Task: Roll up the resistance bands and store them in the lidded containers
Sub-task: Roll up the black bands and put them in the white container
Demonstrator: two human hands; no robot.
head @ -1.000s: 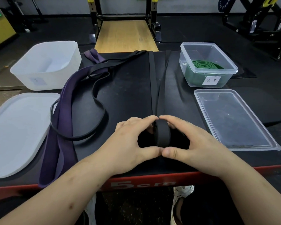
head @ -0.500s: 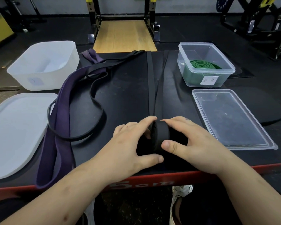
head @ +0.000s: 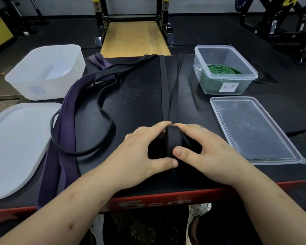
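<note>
— Fingers [head: 159, 125]?
— Curled. Left hand [head: 140, 152] and right hand [head: 207, 152] gripping the black roll [head: 173, 142] from either side, thumbs at its near face.
— Position of roll?
— Upright on the mat [head: 134, 103], near the front edge; tail [head: 163, 89] running away. Far right: green coil [head: 219, 69] inside clear box [head: 214, 47].
</note>
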